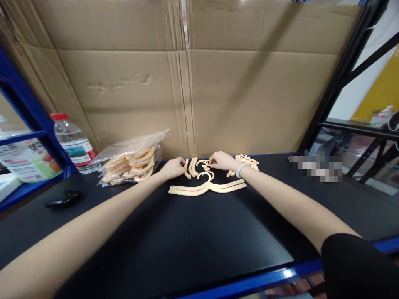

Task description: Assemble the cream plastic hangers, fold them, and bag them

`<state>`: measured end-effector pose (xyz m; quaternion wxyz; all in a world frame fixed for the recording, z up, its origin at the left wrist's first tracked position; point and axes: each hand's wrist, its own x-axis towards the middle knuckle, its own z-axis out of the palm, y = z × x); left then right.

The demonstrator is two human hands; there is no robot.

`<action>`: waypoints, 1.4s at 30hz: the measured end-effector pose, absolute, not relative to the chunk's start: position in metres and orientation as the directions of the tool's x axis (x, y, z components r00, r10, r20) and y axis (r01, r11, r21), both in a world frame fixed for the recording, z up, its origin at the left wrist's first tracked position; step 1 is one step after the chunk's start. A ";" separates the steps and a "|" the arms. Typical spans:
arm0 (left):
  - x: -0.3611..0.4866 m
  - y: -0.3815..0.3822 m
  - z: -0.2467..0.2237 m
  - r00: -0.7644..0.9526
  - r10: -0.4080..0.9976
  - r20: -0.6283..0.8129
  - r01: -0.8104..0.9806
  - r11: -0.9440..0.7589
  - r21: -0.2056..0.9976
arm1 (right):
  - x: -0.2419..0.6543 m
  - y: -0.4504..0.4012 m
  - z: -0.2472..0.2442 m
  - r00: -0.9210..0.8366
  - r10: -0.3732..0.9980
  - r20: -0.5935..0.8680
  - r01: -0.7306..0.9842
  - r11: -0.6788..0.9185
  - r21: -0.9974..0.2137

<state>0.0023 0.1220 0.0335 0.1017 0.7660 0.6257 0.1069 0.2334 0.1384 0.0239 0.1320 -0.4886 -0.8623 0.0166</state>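
My left hand is closed at the fingertips on a beige curved hanger arm. Just right of it, more hanger arms stand side by side. My right hand, with a beaded bracelet on the wrist, is pinched down at a small group of beige hanger hooks; its fingertips partly cover what they grip. Nearer to me lie two hangers, one close behind the other, hooks pointing away. Beyond my right wrist is a heap of small beige pieces, partly hidden by it.
A clear plastic bag of beige parts lies on the black tabletop, left of my hands. Behind it stand a red-capped water bottle and a cardboard wall. A black computer mouse rests at left; a blurred patch covers something at right.
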 end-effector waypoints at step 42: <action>0.017 -0.005 0.017 0.235 0.969 0.076 0.029 -0.085 0.996 | 0.222 0.009 0.032 -0.199 0.977 0.070 -0.305 0.006 -0.952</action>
